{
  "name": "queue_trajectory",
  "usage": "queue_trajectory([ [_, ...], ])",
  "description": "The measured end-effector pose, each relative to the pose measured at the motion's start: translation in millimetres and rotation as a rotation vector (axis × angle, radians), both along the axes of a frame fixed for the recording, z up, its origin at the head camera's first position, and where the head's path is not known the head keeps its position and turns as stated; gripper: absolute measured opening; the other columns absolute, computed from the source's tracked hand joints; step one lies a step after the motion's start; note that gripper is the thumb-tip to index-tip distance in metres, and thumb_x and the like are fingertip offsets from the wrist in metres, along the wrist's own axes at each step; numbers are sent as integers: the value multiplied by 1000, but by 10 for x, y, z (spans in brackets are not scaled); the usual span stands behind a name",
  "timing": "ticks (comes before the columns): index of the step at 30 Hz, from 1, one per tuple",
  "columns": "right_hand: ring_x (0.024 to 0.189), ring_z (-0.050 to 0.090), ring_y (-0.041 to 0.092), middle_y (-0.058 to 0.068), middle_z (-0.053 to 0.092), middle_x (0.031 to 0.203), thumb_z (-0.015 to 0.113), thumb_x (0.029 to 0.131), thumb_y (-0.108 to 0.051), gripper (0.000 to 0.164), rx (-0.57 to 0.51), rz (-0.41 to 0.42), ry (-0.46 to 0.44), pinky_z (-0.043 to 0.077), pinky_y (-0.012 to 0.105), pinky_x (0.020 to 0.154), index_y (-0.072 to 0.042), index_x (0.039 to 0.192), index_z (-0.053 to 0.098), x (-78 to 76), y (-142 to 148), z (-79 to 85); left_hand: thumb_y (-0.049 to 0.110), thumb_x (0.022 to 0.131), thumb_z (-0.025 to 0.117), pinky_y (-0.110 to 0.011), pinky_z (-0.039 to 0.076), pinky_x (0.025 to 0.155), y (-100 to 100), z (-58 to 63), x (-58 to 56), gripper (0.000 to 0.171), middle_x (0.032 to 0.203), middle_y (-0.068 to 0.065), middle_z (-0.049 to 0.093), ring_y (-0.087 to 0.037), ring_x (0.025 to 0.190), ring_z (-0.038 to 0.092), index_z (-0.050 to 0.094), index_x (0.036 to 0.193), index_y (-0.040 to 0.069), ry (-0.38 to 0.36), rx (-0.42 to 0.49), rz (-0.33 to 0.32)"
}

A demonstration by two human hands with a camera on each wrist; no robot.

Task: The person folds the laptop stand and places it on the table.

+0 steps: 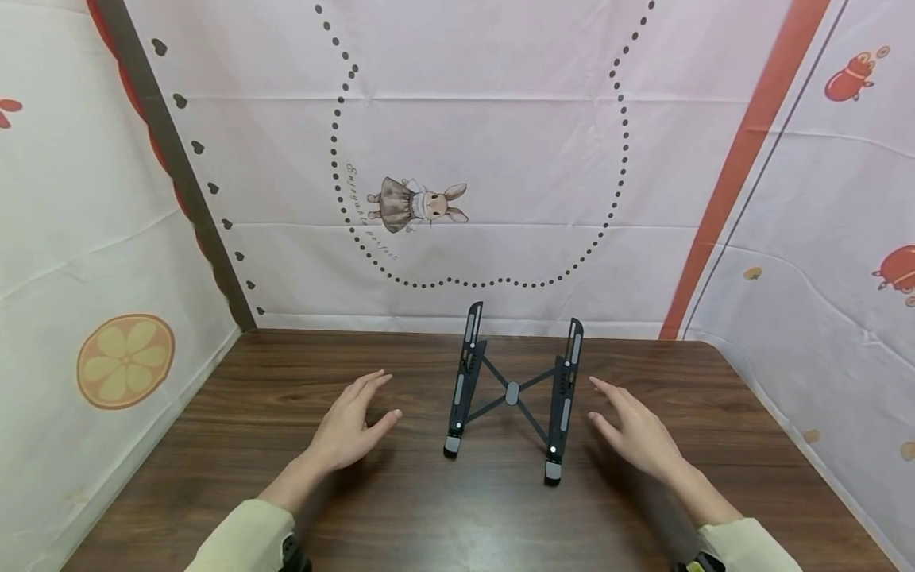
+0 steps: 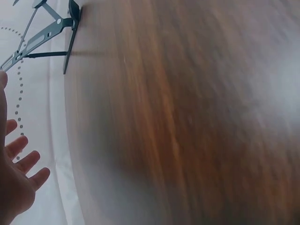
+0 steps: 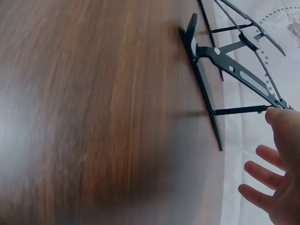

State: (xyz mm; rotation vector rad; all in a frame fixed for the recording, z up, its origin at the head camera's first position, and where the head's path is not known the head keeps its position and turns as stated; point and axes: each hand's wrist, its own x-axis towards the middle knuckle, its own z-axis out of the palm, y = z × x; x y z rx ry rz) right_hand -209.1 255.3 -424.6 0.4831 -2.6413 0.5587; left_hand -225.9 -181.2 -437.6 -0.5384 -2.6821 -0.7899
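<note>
A black folding laptop stand (image 1: 512, 393) stands unfolded on the wooden table, its two side arms joined by an X-shaped brace with a grey centre. To its left, my left hand (image 1: 349, 425) hovers over the table with fingers extended and nothing in it. My right hand (image 1: 636, 433) is just right of the stand, fingers stretched toward it, also holding nothing. In the right wrist view the raised side arm of the stand (image 3: 246, 79) is propped by a thin strut, and the right thumb appears close to its upper end; whether they touch cannot be told there.
The dark wooden table (image 1: 457, 516) ends at a white cloth backdrop (image 1: 486, 159) printed with a rabbit and a dotted line. More printed cloth hangs at the left (image 1: 57, 262) and right (image 1: 843, 199) sides.
</note>
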Motion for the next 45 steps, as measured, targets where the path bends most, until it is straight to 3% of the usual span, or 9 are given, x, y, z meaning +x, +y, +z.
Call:
queue_trajectory([
  [10,92,64,31,18,61,111,64,86,-11,48,-149,35,-52,51,48,74,-6,130,46,-33,-103,-16,44,88,57,-50,43,92,153,-73,-81,55,134,-5,47,-26,118,49,45,134,15,-48,150,-33],
  [19,88,65,30,16,65,102,59,88,-7,42,-264,23,-102,53,43,72,-4,127,46,-76,-169,-27,31,89,60,-49,44,91,322,-95,-156,44,126,-11,54,-30,115,52,51,127,12,-142,274,-24],
  [22,90,65,30,16,64,104,57,90,-10,38,-315,1,-155,53,39,71,-4,126,47,-80,-190,-22,28,89,60,-47,46,89,384,-106,-185,42,123,-13,56,-30,113,54,52,125,8,-170,324,-13],
  [27,96,62,32,19,60,112,52,94,-14,37,-474,-28,-325,55,31,66,-5,128,43,-76,-229,-6,26,90,59,-42,49,86,484,-142,-244,40,122,-11,57,-27,109,57,53,124,7,-189,367,9],
  [31,102,60,37,23,57,116,49,96,-15,37,-607,-30,-426,55,33,70,-4,130,41,-74,-269,10,25,90,59,-39,49,84,554,-152,-281,37,118,-8,60,-24,106,59,54,122,8,-218,390,41],
  [37,104,59,36,23,54,116,48,96,-20,38,-710,-56,-500,55,37,74,-4,130,40,-69,-327,23,22,90,59,-36,50,82,653,-135,-337,31,106,-4,64,-19,95,62,57,118,7,-266,442,81],
  [45,98,59,25,19,53,114,49,96,-21,38,-761,-88,-544,54,37,75,-6,129,40,-79,-404,-5,20,90,59,-33,51,78,786,-159,-425,31,106,-7,65,-18,90,63,57,118,5,-309,513,108],
])
